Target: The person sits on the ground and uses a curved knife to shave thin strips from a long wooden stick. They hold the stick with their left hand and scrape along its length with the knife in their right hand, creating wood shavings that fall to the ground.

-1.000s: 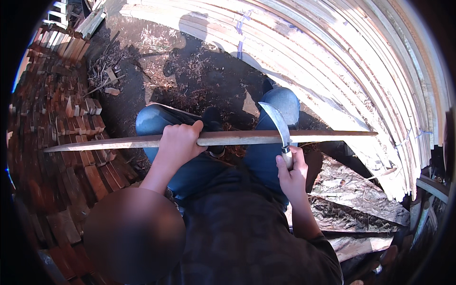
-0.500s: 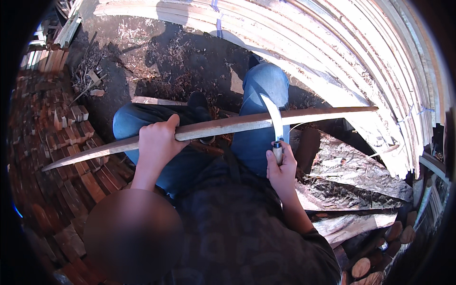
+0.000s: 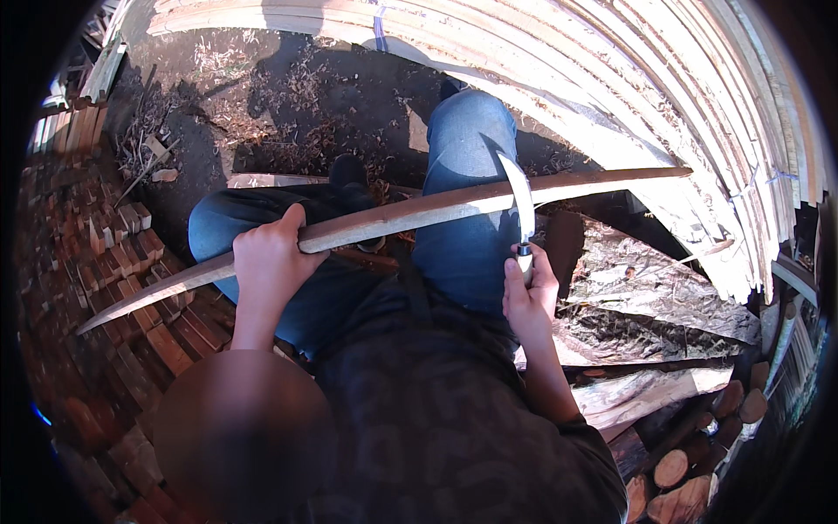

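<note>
We have the strip [image 3: 375,222] held crosswise over our lap, its left end above the stacked blocks [image 3: 118,301] and its right end over the pale boards [image 3: 611,79]. Our left hand [image 3: 269,253] is wrapped round it left of the middle, the thumb along the top. Our right hand [image 3: 530,295] has its fingers curled round the handle of a hooked knife [image 3: 524,208], point upward, the blade crossing the strip above our right thigh [image 3: 467,196]. Whether the edge touches the wood we cannot tell, nor whether the strip rests on the leg.

The step in hand looks to us like lining the blade up with the strip. A next stroke would call for a firm left grip, a steady strip and a controlled angle, with the edge clear of the leg.
</note>
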